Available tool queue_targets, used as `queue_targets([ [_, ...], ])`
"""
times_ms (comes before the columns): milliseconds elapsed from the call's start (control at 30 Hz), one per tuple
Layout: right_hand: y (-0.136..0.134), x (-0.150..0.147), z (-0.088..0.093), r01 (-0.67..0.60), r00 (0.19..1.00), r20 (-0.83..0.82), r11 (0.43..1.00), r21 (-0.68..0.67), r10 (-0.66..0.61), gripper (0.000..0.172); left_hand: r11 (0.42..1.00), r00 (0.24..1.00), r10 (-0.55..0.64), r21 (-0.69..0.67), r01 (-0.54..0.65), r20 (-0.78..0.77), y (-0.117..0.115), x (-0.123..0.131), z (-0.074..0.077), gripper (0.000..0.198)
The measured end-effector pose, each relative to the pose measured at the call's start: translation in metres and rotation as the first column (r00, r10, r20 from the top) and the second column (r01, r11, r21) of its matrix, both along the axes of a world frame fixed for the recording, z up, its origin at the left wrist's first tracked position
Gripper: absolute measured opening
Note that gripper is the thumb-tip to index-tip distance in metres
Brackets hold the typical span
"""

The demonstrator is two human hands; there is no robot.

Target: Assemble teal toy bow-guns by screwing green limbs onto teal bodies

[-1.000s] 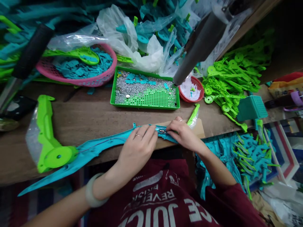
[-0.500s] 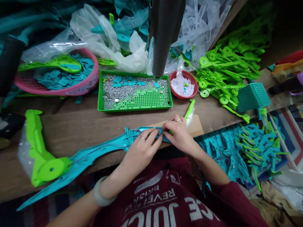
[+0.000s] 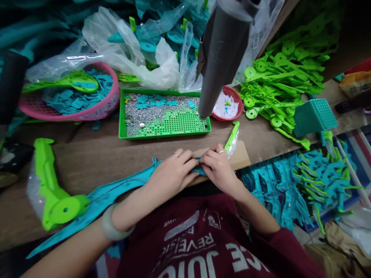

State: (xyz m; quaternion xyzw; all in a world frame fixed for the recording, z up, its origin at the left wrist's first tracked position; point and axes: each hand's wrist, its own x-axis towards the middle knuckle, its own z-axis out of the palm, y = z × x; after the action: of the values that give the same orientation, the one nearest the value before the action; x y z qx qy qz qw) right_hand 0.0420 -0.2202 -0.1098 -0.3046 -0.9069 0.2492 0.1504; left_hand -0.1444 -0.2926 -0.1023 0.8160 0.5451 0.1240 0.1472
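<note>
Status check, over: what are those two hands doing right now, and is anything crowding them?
Left hand and right hand both pressed on teal blade part. Part flat at bench edge. Hanging grey tool above green tray, clear of hands.

Teal toy blade (image 3: 116,190), lime-green handle (image 3: 52,185), green perforated tray (image 3: 165,125), pink basket (image 3: 95,110).

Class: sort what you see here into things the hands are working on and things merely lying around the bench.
In hand: left hand, right hand, long teal plastic piece.
Lying about: green tray, pink basket, red basket, green parts pile.
</note>
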Motion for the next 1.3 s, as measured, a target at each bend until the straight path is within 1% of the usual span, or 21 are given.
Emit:
queue_targets([
  [133,-0.012,0.003,-0.001,0.081,0.997,-0.017,0.996,0.031,-0.08,0.019,0.999,0.994,-0.015,-0.036,0.019,0.11,0.006,-0.007,-0.003,0.023],
  [233,-0.018,0.006,-0.003,0.091,0.996,-0.019,0.994,0.053,-0.09,0.018,0.999,0.981,-0.005,-0.047,0.014,0.193,0.007,-0.011,-0.006,0.027],
  [333,-0.018,0.006,-0.004,0.104,0.994,-0.028,0.994,0.047,-0.103,0.019,0.998,0.972,-0.011,-0.062,0.026,0.234,0.008,-0.014,-0.008,0.027],
  [433,-0.016,0.004,-0.001,0.129,0.992,0.007,0.99,0.05,-0.129,0.021,0.997,0.971,-0.025,-0.061,0.04,0.236,0.01,-0.015,-0.008,0.026],
  [533,-0.012,0.0,0.004,0.111,0.99,0.081,0.992,0.057,-0.115,0.02,0.998,0.97,-0.034,-0.04,0.045,0.241,0.011,-0.015,-0.008,0.029],
  [700,0.0,-0.005,0.007,-0.008,0.983,0.181,0.997,0.08,-0.006,0.02,0.997,0.969,-0.073,-0.013,0.079,0.237,0.011,-0.016,-0.007,0.032],
  [833,0.005,-0.004,0.005,-0.055,0.985,0.17,0.993,0.106,0.036,0.02,0.996,0.968,-0.086,0.008,0.087,0.235,0.011,-0.016,-0.007,0.029],
  [967,0.001,-0.001,0.002,-0.016,0.991,0.137,0.997,0.081,0.005,0.014,0.996,0.97,-0.087,0.024,0.083,0.228,0.009,-0.014,-0.007,0.027],
  [1067,-0.003,0.0,0.002,0.007,0.992,0.127,0.997,0.082,-0.017,0.015,0.996,0.974,-0.092,0.014,0.091,0.209,0.009,-0.014,-0.004,0.03],
  [1167,-0.005,-0.003,0.002,0.014,0.991,0.129,0.995,0.095,-0.026,0.016,0.995,0.979,-0.092,-0.021,0.097,0.181,0.011,-0.014,-0.002,0.035],
  [1300,-0.008,-0.005,0.002,0.063,0.989,0.127,0.993,0.1,-0.075,0.016,0.989,0.975,-0.087,-0.096,0.109,0.204,0.016,-0.017,-0.002,0.041],
])
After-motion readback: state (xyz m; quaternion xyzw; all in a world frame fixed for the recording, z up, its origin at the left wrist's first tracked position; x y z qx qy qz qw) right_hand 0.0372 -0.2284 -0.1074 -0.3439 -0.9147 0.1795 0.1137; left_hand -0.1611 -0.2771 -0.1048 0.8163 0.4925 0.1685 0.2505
